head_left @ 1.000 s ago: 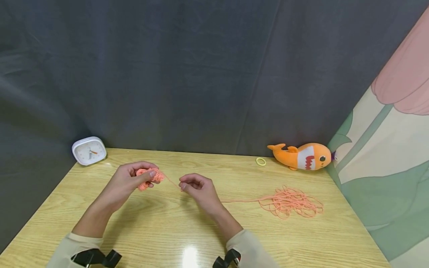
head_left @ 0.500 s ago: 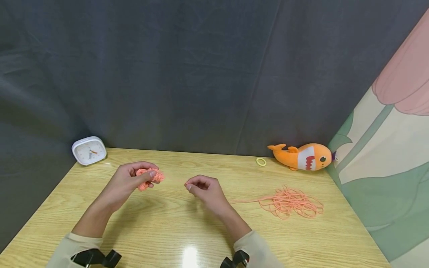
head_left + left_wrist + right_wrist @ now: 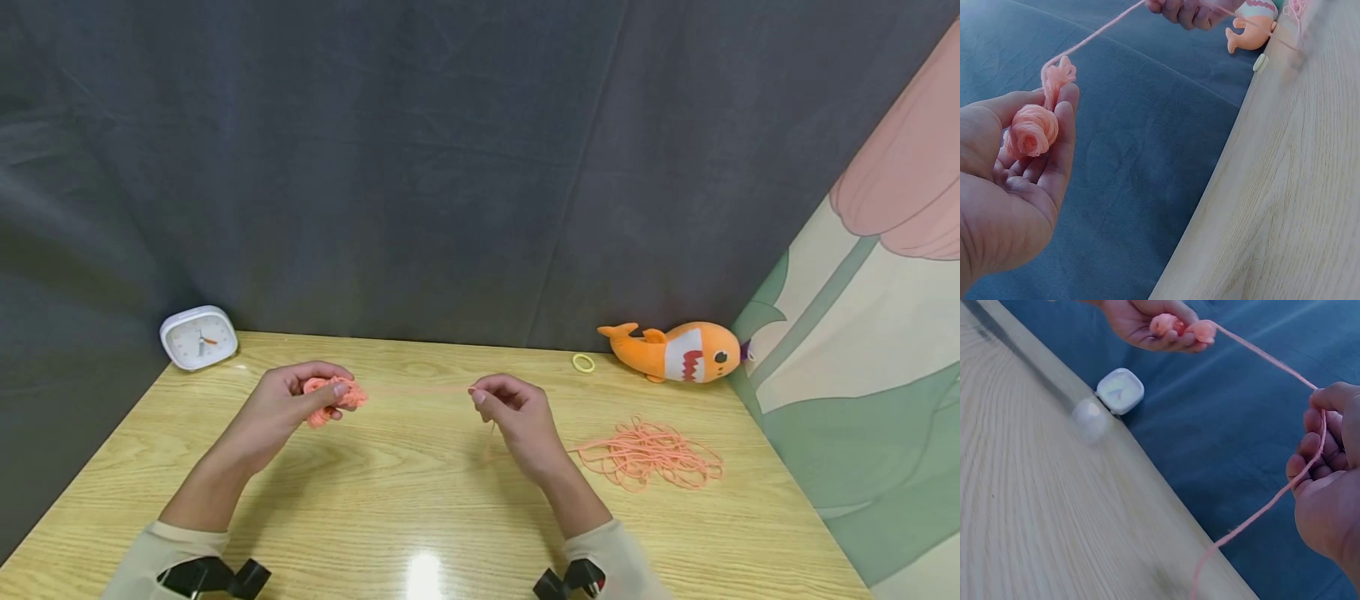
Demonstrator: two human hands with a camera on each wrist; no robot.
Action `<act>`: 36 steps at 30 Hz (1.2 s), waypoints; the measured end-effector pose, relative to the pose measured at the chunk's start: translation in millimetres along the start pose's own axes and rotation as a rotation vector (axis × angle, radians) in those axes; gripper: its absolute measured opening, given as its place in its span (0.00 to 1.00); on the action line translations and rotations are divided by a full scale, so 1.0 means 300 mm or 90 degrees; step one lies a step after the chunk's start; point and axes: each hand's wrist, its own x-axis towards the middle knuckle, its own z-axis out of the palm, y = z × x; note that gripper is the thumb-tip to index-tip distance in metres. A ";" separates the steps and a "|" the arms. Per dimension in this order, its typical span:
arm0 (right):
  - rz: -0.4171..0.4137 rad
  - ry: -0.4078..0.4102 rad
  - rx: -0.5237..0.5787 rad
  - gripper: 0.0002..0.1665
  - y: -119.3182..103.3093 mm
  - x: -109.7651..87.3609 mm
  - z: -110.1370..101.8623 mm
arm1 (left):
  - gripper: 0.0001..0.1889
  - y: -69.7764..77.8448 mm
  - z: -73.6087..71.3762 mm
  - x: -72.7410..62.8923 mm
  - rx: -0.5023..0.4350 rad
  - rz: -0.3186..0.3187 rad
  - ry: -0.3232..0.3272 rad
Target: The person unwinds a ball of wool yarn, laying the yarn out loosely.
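Observation:
My left hand (image 3: 292,408) holds a small wound bundle of coral yarn (image 3: 1034,130) above the table, thumb and fingers round it. In the left wrist view the bundle shows a rolled coil with a looped end at the fingertips. A single yarn strand (image 3: 1266,359) stretches taut from the bundle across to my right hand (image 3: 521,421), which pinches it between thumb and forefinger. Past the pinch, the strand hangs down along the right palm in the right wrist view. It leads to a loose tangled heap of the same yarn (image 3: 652,454) on the table at the right.
A white clock (image 3: 199,337) stands at the table's back left corner. Toward the back right lie a yellow ring (image 3: 583,362) and an orange plush shark (image 3: 678,352). A dark curtain (image 3: 420,183) hangs behind the wooden table (image 3: 360,517), and a patterned fabric (image 3: 870,400) borders its right side.
My right hand has moved right, away from the left hand, drawing out a longer strand between them. The left hand and its bundle stay in place.

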 end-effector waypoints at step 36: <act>-0.081 0.107 0.099 0.10 -0.073 -0.053 -0.251 | 0.17 -0.003 0.009 0.002 0.008 0.000 0.002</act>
